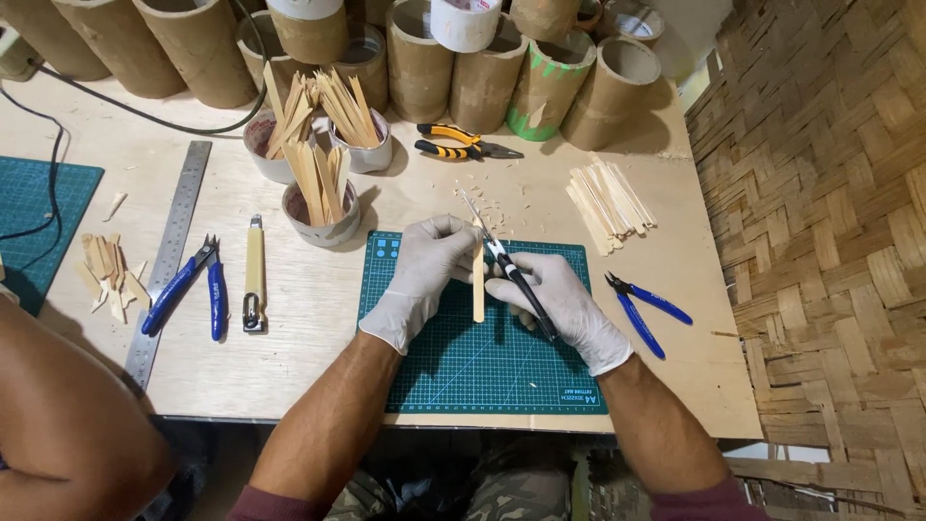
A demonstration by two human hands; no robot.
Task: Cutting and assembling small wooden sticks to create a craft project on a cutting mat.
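Both of my hands wear white gloves over a green cutting mat (pixel 482 367). With my left hand (pixel 421 278) I pin a flat wooden stick (pixel 478 289) upright on the mat, fingers at its top end. A craft knife (pixel 511 275) with a black handle is gripped in my right hand (pixel 564 304). Its thin blade points up and to the left, crossing the top of the stick.
Three small cups (pixel 323 207) of wooden sticks stand behind the mat, with cardboard tubes (pixel 482 72) along the back. Yellow pliers (pixel 463 143), a stick pile (pixel 608 203), blue cutters (pixel 646 309), a steel ruler (pixel 169 256), a utility knife (pixel 254 275) and more blue cutters (pixel 188 289) lie around. Another person's arm (pixel 68 425) is at lower left.
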